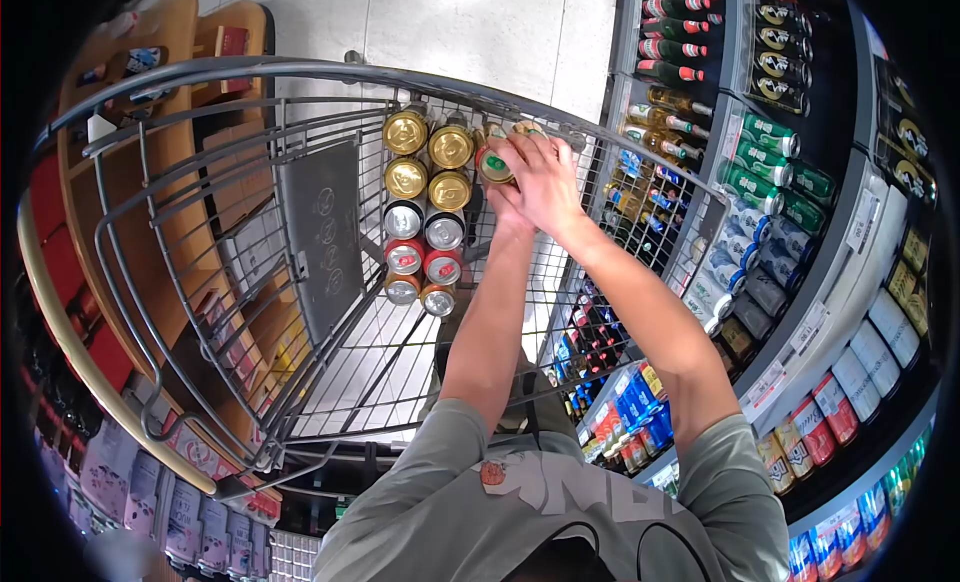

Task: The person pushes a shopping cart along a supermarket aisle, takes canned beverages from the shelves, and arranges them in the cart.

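Upright cans (441,229) inside wire cart (322,244)

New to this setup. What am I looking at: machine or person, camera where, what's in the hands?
No machine: a person works with two bare hands. The single picture comes from a camera worn on the head, looking forward and down, so the arms reach away from you; the lens bends straight lines.

Below is a wire shopping cart. In it stand two rows of cans, five each, with gold tops at the far end and silver ones nearer.

Beside them, the right hand has its fingers over a can with a green tab. The left hand is mostly hidden under it, so its grip can't be told. It looks like that can is being held, though how firmly is unclear.

Store shelves run along the picture's right side.
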Demonstrator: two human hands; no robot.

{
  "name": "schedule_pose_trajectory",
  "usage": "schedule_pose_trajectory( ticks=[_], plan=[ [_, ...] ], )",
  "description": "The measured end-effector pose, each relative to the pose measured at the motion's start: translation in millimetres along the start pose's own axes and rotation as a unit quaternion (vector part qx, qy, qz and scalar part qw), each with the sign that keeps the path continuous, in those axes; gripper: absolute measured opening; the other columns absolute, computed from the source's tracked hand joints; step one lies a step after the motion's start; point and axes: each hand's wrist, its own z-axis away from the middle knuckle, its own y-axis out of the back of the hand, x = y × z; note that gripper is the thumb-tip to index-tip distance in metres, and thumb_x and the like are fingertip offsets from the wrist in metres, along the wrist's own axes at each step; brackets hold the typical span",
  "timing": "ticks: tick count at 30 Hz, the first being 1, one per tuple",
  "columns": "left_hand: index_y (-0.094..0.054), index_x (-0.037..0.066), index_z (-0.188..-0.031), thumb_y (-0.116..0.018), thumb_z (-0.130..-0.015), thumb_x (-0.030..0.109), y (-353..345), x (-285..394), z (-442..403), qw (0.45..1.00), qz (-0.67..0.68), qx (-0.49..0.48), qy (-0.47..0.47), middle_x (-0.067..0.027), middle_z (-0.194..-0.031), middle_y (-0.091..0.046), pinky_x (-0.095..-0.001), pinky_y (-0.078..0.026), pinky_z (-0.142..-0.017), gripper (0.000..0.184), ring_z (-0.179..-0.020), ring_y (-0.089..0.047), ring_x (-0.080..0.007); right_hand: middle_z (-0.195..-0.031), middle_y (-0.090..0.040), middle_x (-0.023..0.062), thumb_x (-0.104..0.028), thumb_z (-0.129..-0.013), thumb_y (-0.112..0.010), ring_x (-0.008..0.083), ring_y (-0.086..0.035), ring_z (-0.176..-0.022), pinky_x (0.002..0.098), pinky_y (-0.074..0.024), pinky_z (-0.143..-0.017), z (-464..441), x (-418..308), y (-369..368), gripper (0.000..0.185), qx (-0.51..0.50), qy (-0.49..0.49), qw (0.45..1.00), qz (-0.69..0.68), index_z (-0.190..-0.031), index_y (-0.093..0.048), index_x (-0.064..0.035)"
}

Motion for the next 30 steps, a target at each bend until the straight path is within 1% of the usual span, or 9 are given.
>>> schedule_pose_trajectory(
  ticks=[2, 8, 10, 17, 20, 23, 25, 29, 30],
  plan=[
    [-0.049, 0.015, -0.143, -0.029, -0.102, 0.059, -1, 1, -1, 1.000, 0.001, -0.004, 0.000, -0.0084, -0.147, -0.050, -0.0437, -0.038, -0.114, 0.063, -0.135, -0.047, -0.0289, -0.129, -0.061, 0.0093, -0.030, -0.077, -0.075, 0.0284, -0.051, -0.126, 0.0497, -0.0296, -0.109, -1, -1, 0, 0.061, -0.001, -0.001, 1.000, 0.012, -0.134, -0.056, -0.0200],
    [-0.049, 0.015, -0.143, -0.030, -0.103, 0.058, 2, 1, -3, 1.000, -0.002, -0.015, -0.003, -0.0086, -0.147, -0.050, -0.0437, -0.037, -0.114, 0.062, -0.135, -0.047, -0.0289, -0.138, -0.056, 0.0105, -0.026, -0.078, -0.073, 0.0294, -0.045, -0.134, 0.0496, -0.0260, -0.113, 0, 0, -5, 0.067, -0.007, -0.015, 1.000, 0.024, -0.141, -0.051, -0.0168],
    [-0.049, 0.015, -0.143, -0.030, -0.103, 0.058, 3, 2, -3, 1.000, -0.003, -0.018, -0.004, -0.0086, -0.147, -0.050, -0.0437, -0.037, -0.114, 0.062, -0.135, -0.047, -0.0290, -0.141, -0.054, 0.0109, -0.024, -0.075, -0.074, 0.0284, -0.042, -0.137, 0.0494, -0.0256, -0.114, 2, 3, -5, 0.073, -0.009, -0.016, 0.999, 0.030, -0.143, -0.049, -0.0136],
    [-0.049, 0.013, -0.143, -0.031, -0.103, 0.056, 16, 2, -7, 0.999, -0.014, -0.030, -0.013, -0.0092, -0.148, -0.049, -0.0442, -0.037, -0.114, 0.061, -0.136, -0.046, -0.0290, -0.143, -0.051, 0.0113, -0.024, -0.074, -0.074, 0.0299, -0.039, -0.139, 0.0509, -0.0237, -0.116, 5, 4, -5, 0.072, 0.003, -0.012, 0.999, 0.039, -0.142, -0.051, -0.0139],
    [-0.047, 0.014, -0.144, -0.030, -0.102, 0.061, 18, 3, -7, 1.000, 0.008, -0.016, -0.004, -0.0099, -0.148, -0.050, -0.0457, -0.036, -0.115, 0.065, -0.136, -0.046, -0.0295, -0.144, -0.050, 0.0120, -0.024, -0.075, -0.074, 0.0308, -0.039, -0.139, 0.0516, -0.0238, -0.116, 3, -1, -3, 0.072, 0.005, -0.014, 1.000, 0.028, -0.142, -0.051, -0.0138],
    [-0.047, 0.014, -0.145, -0.030, -0.102, 0.062, 13, 4, 1, 1.000, 0.006, 0.000, 0.018, -0.0100, -0.148, -0.049, -0.0461, -0.035, -0.115, 0.067, -0.136, -0.046, -0.0299, -0.145, -0.049, 0.0127, -0.025, -0.075, -0.074, 0.0317, -0.038, -0.140, 0.0522, -0.0227, -0.117, 1, -7, 1, 0.074, 0.008, -0.023, 1.000, 0.009, -0.144, -0.049, -0.0138],
    [-0.046, 0.014, -0.145, -0.030, -0.101, 0.063, 7, 4, 7, 0.999, 0.004, 0.010, 0.043, -0.0101, -0.148, -0.049, -0.0463, -0.035, -0.115, 0.067, -0.137, -0.046, -0.0301, -0.148, -0.046, 0.0129, -0.026, -0.075, -0.075, 0.0336, -0.035, -0.142, 0.0534, -0.0197, -0.117, 2, -11, 4, 0.076, 0.003, -0.035, 0.999, -0.008, -0.145, -0.047, -0.0154],
    [-0.046, 0.013, -0.145, -0.030, -0.101, 0.064, -9, 7, 37, 0.990, -0.002, 0.056, 0.131, -0.0103, -0.148, -0.049, -0.0469, -0.035, -0.115, 0.069, -0.137, -0.045, -0.0305, -0.148, -0.045, 0.0145, -0.023, -0.076, -0.073, 0.0353, -0.034, -0.141, 0.0534, -0.0202, -0.117, 11, -21, 15, 0.073, 0.030, -0.041, 0.998, -0.028, -0.144, -0.047, -0.0145],
    [-0.046, 0.013, -0.145, -0.030, -0.101, 0.064, -12, 8, 47, 0.987, -0.017, 0.068, 0.146, -0.0103, -0.149, -0.049, -0.0470, -0.035, -0.115, 0.069, -0.137, -0.045, -0.0306, -0.148, -0.044, 0.0154, -0.022, -0.078, -0.072, 0.0364, -0.034, -0.141, 0.0534, -0.0207, -0.116, 16, -26, 22, 0.071, 0.049, -0.058, 0.995, -0.063, -0.144, -0.047, -0.0125]
  ],
)
